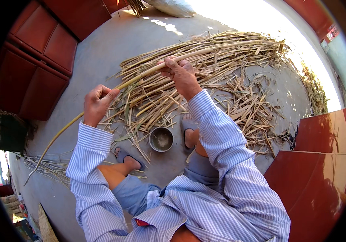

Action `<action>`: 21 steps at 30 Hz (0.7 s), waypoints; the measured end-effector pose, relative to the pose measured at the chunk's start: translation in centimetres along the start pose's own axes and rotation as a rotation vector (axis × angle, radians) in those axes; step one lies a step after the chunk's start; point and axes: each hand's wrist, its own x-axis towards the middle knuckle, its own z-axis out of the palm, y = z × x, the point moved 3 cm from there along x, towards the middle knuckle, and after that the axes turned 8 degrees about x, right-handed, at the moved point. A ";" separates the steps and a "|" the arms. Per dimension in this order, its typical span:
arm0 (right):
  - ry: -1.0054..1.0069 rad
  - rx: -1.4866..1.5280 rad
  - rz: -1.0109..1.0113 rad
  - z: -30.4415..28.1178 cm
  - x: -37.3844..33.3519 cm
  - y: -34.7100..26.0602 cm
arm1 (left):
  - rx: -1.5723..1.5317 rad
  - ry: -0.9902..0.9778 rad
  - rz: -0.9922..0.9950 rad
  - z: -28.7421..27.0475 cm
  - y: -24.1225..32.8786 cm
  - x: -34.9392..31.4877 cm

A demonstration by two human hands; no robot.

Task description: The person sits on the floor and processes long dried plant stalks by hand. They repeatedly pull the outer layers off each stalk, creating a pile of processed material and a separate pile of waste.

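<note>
- I see left hand (97, 104) and right hand (179, 76) both pinching one long stalk (140, 76).
- Stalk slants near left to far right, over the stalk pile (217, 66).
- Bowl (161, 139) on floor (96, 60), near side.

The scene is brightly lit by daylight thrown in from the upper right, where the floor (100, 48) is bleached to white and detail is lost. Small patches of sun are scattered across its grey part near the top. The cabinet (43, 44) at the left is cast in softer shade, while glossy reflections are caught by the red panels (314, 177) at the lower right. The stalk (140, 76) is rendered sharply. Straight edges are bent toward the rim, and the corners are blacked out.
</note>
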 end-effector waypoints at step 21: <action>0.195 0.030 -0.042 -5.5 1.1 -2.2 | 0.238 0.183 0.292 0.8 -0.5 -3.5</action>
